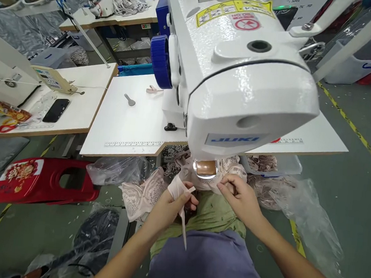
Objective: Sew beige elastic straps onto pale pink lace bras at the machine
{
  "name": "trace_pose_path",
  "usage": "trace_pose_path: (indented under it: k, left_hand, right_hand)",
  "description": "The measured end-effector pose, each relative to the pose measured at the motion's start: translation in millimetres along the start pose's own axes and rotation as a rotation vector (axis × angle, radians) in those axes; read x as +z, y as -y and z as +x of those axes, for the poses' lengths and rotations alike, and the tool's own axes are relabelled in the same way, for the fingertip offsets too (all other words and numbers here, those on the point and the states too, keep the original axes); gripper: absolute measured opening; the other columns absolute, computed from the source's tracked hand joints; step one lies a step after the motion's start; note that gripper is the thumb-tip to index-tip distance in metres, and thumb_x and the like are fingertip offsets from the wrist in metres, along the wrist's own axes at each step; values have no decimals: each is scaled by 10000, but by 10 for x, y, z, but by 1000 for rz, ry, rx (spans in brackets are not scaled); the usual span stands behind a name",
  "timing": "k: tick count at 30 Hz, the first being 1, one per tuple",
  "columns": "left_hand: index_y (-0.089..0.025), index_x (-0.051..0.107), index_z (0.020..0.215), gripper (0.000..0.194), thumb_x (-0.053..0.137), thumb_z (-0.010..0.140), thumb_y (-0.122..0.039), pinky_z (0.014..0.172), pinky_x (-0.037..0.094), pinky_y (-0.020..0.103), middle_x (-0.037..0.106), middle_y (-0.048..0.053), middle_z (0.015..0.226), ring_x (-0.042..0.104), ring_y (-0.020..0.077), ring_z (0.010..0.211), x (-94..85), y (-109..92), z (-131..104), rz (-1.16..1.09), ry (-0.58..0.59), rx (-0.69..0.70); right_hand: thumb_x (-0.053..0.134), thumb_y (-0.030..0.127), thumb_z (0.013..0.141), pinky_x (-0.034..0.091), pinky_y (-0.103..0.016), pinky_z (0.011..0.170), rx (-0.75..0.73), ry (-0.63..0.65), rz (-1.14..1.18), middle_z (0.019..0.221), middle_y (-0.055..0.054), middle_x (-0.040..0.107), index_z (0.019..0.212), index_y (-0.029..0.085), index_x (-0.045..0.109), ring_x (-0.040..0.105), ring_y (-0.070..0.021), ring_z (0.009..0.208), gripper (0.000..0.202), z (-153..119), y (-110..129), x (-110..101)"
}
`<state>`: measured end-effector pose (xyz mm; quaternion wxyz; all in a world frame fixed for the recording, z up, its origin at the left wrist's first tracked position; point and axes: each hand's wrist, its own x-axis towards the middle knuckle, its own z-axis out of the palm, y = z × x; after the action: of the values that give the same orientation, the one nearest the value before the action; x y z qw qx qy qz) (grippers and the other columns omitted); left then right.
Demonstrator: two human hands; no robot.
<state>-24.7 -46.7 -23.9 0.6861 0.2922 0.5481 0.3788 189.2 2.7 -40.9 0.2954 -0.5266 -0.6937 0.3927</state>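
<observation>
"What can you read up there?"

"JUKI, in blue on the front plate of the white sewing machine. On top are a yellow pictogram label and a red warning mark (its small words are too blurred for me). A pale sign behind shows 70D."

"And on the table?"

"A printed ruler scale runs along its front edge."

"Where's the strip?"

"The pale pink strip is in front of the machine, above the green cloth on the lap. It's smooth and folded over, with one narrow tail hanging down. The left grip is closed around it."

"The right grip?"

"Narrow, thumb and forefinger close together beside the patterned pink lace; I can't tell whether they pinch it. Two moulded lace cups lie left of the left grip."
</observation>
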Motion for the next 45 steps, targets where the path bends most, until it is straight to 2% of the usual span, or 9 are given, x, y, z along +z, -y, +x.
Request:
trace_pose_path:
  k: [3,7,12,18,24,28,33,40,45]
  left_hand:
    - [-117,709,879,505,822,674,-565,685,517,274,719,70,771,649,154,662,84,57,37,-128,-108,-4]
    - [-121,702,758,449,893,591,-491,563,456,202,652,-1,635,563,95,565,243,116,78,-262,-218,54]
    - [-131,704,720,400,871,611,-477,577,443,216,616,-21,600,547,110,586,336,124,75,-225,-286,132]
    - [-148,764,985,370,760,753,-437,737,521,281,754,59,864,677,212,834,346,112,18,-3,-265,178]
    - [-143,769,828,271,737,756,-403,562,500,277,699,36,670,609,188,615,324,131,-12,215,-252,285]
    - [-140,761,781,203,698,784,-334,592,513,284,695,46,662,610,185,617,311,131,-33,287,-212,383]
    - [-139,740,746,223,718,762,-360,561,494,274,670,40,636,586,172,585,278,135,-9,253,-184,356]
    - [-144,758,959,305,725,766,-378,800,539,338,758,78,857,687,266,908,310,70,41,198,-111,247]
    - [-150,751,894,253,676,801,-373,740,524,325,746,70,808,675,252,826,282,51,61,345,-195,302]
  right_hand:
    - [540,291,953,429,-233,546,-235,-46,-71,730,0,638,857,220,636,582,-123,606,153,-73,24,84]
    - [532,233,970,513,-247,664,-436,-97,-103,844,-34,712,935,217,677,675,-149,760,150,-101,137,268]
    - [515,255,971,528,-271,664,-365,-103,-112,832,-45,724,919,221,697,683,-166,757,193,-58,182,350]
    - [544,270,941,482,-245,603,-249,-42,-79,803,-34,696,876,211,690,631,-140,657,170,-30,140,270]
    - [575,142,798,380,-204,551,-254,193,-12,727,17,609,746,201,627,535,-86,574,95,73,195,63]
    - [547,113,721,354,-203,540,-256,281,44,703,24,578,705,195,593,488,-82,558,96,121,247,-6]
    - [535,126,745,378,-210,564,-174,382,113,728,17,598,772,201,631,503,-99,590,125,118,239,-4]
    - [567,107,738,328,-212,541,-189,250,-11,669,35,540,704,196,574,463,-94,576,95,40,162,75]
    - [595,191,792,358,-221,556,-89,276,29,703,17,597,766,198,642,490,-106,596,55,82,159,-1]
